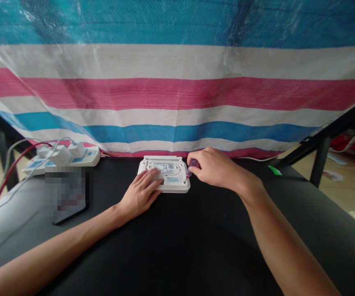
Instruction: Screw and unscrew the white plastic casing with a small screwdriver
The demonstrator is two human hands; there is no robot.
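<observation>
A white plastic device [173, 186] with labels and vent holes on its upper face lies on the black table. My left hand [140, 191] rests on its left part, fingers spread and flat, holding nothing. At the right side, my right hand [209, 166] is wrapped round the dark purple handle of a screwdriver [193, 165]. The tool slants down to the left, and its tip is at the device's lower right corner, by a screw hole. Whether the tip sits inside the hole is too small to tell.
On the left of the table [171, 246] stand a power strip [92, 157] with several plugs and cables, and a blurred-out dark flat object [72, 197]. A green scrap [275, 170] lies at the right. Striped sheeting [177, 94] hangs behind.
</observation>
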